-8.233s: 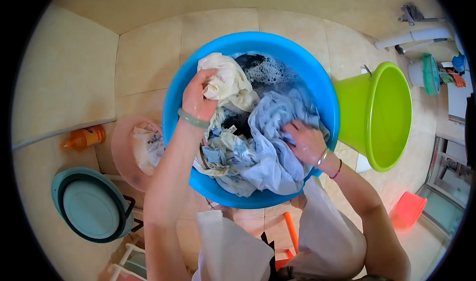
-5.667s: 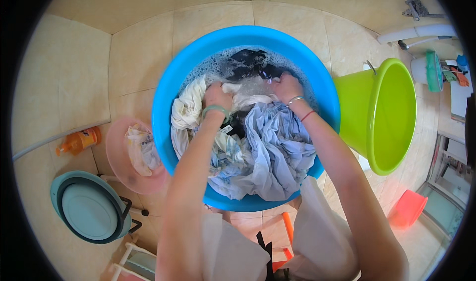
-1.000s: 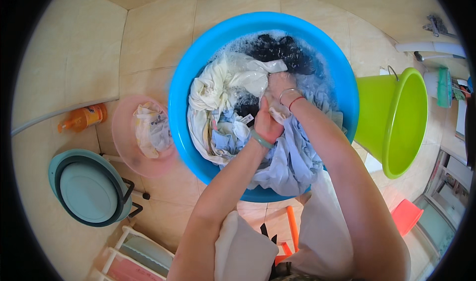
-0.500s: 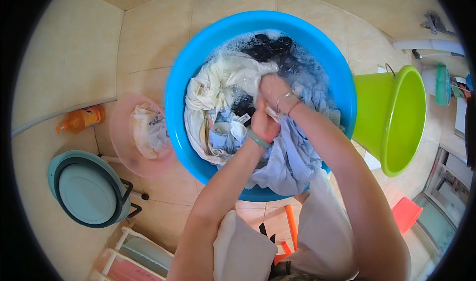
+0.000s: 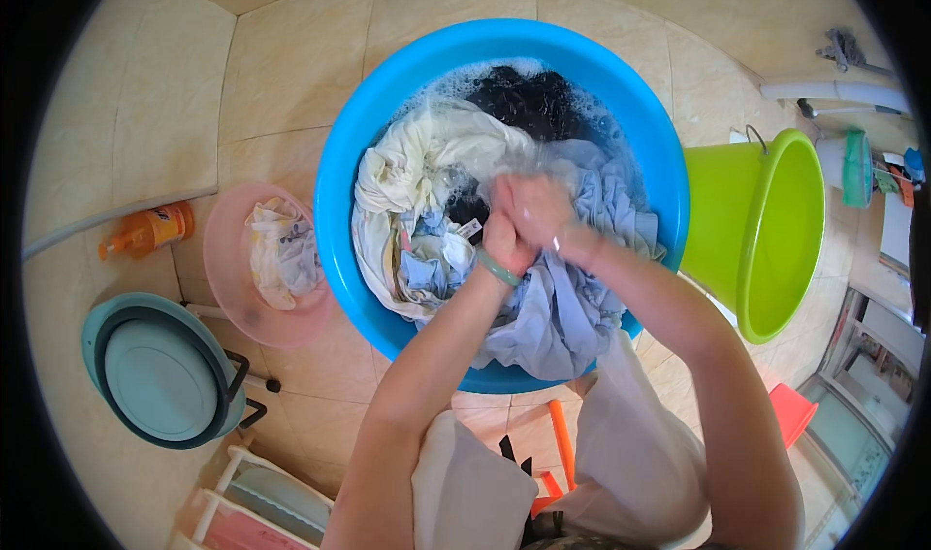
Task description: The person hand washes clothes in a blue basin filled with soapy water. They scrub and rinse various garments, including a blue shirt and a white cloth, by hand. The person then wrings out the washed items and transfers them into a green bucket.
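A large blue basin (image 5: 335, 259) holds sudsy water and wet laundry. My hands are pressed together over its middle, fingers closed. My left hand (image 5: 506, 242), below a green bangle, grips part of a wet pale garment (image 5: 562, 307); most of the gripped part is hidden. On top of it, my right hand (image 5: 539, 210) is closed on the same cloth and slightly smeared by motion. A twisted cream-white cloth (image 5: 412, 167) curls along the left side, and dark clothing (image 5: 529, 102) lies in the foam at the far side.
Right of the basin, a lime-green bucket (image 5: 722, 230) lies tilted. On the left are a pink translucent basin (image 5: 228, 283) with clothes, an orange bottle (image 5: 145, 232) and a grey-green folding basin (image 5: 160, 375). A white rack (image 5: 218, 497) and an orange stool (image 5: 562, 443) stand near me.
My right hand has moved back toward me and over my left hand, its wrist lifting. The left hand has shifted slightly. The whole view has drifted a little.
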A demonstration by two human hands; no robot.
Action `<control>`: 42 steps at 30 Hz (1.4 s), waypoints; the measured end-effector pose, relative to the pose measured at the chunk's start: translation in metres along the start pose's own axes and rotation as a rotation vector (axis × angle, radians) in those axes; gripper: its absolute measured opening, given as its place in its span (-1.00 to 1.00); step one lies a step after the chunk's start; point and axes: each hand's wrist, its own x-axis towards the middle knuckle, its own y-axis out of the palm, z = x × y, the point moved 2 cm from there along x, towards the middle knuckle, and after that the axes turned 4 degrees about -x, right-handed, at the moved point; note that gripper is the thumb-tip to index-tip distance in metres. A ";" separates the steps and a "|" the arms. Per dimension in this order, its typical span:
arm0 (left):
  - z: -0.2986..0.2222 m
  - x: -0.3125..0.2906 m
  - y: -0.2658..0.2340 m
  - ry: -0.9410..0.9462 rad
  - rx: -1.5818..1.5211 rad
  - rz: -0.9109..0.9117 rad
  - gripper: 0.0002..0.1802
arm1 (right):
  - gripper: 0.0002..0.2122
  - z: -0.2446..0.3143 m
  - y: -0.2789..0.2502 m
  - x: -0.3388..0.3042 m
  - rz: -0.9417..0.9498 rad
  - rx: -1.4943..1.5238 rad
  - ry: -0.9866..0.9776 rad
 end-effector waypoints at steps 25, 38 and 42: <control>0.008 0.006 0.030 -0.092 0.008 -0.215 -0.35 | -0.83 -0.048 0.008 0.057 -0.050 -0.169 0.207; -0.001 0.002 0.020 -0.010 -0.103 -0.175 -0.43 | -0.84 -0.006 -0.001 0.014 -0.013 -0.093 -0.021; 0.011 0.003 0.041 -0.040 0.024 -0.283 -0.44 | -0.83 -0.057 0.022 0.061 0.056 -0.287 0.068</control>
